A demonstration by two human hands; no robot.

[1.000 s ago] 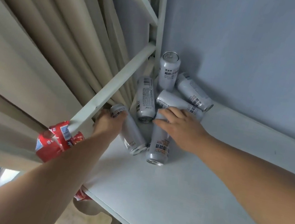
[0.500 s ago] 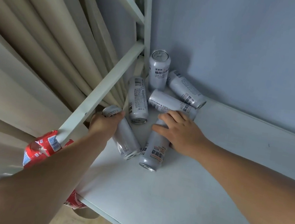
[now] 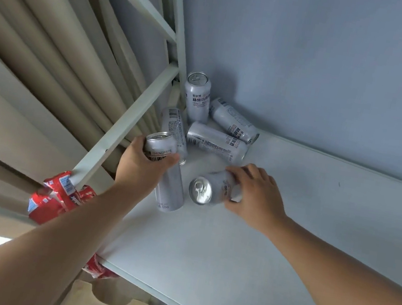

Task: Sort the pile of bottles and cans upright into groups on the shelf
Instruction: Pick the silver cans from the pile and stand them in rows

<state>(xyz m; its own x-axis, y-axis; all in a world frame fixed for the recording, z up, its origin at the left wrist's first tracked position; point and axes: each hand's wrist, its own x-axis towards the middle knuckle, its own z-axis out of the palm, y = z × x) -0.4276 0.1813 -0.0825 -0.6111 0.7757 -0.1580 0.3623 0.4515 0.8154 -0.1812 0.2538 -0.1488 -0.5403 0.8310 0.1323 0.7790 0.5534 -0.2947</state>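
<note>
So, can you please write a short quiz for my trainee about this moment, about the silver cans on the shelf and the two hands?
1. True or false: the left hand and the right hand both hold nothing.
2. How many lying silver aluminium cans rest untouched on the white shelf board? A one, B three, C five.
3. Fill in: the only untouched upright silver can stands in the back ___ of the shelf.

Key: 1 false, each hand grips one can, the left-held can and the right-held can. 2 B. 3 corner.
</note>
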